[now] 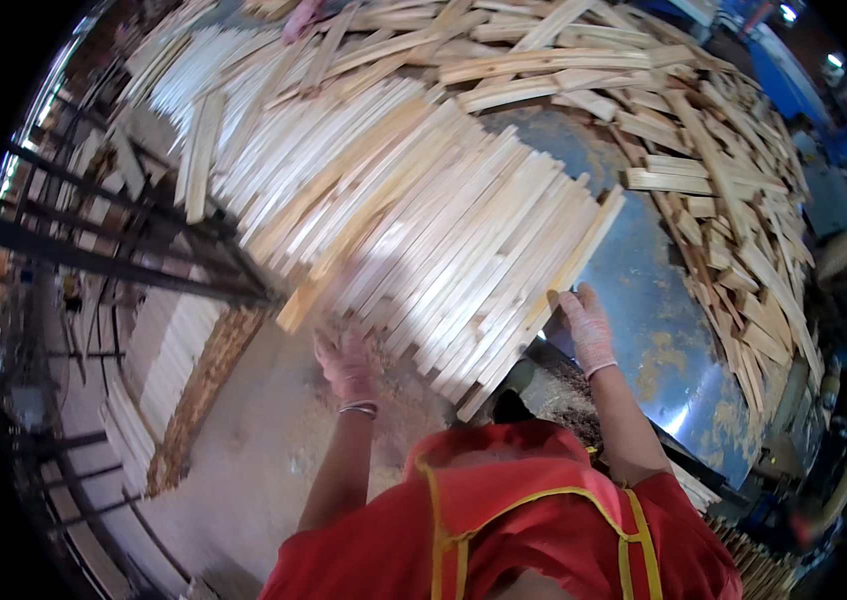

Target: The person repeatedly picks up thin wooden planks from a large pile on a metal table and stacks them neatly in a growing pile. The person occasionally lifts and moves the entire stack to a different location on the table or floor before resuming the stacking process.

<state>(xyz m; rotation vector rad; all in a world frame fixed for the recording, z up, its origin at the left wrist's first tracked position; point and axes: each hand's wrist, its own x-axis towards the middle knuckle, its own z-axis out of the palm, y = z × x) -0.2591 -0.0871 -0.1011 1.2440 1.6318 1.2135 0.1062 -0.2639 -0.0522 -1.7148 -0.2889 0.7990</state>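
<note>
left hand (345, 365) motion-blurred, slat ends (343, 290) above it smeared, grip unclear

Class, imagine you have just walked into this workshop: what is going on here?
A person in a red apron stands at a round metal table heaped with pale wooden slats. Both gloved hands are at the near edge of a neat row of slats: the left hand at their lower ends, the right hand against the outermost slat. Loose slats lie jumbled along the far rim.
</note>
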